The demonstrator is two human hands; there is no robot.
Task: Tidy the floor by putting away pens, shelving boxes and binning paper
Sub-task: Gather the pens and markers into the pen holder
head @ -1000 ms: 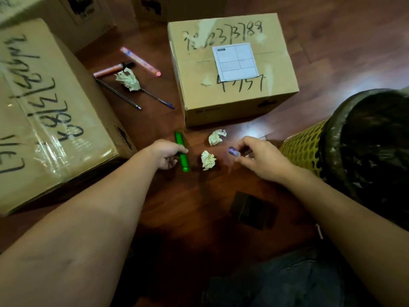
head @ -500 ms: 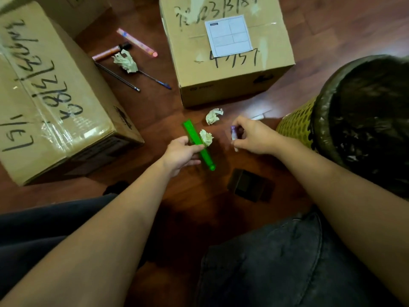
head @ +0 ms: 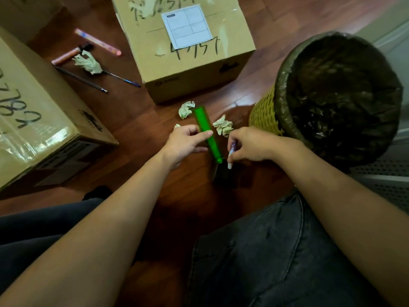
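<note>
Both my forearms reach forward, hands close together but apart. My left hand (head: 186, 142) pinches a green pen (head: 207, 132) mid-barrel, thumb on top, tip angled toward me. My right hand (head: 250, 145) has fingers curled round a purple pen (head: 231, 155), tip down.

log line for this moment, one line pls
left hand: holds green pen | right hand: holds purple pen | paper balls: floor

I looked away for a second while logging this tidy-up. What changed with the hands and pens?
The left hand has lifted the green pen off the floor and holds it tilted; the right hand still pinches the purple pen, now brought beside it. The crumpled papers, boxes and bin stay put.
</note>
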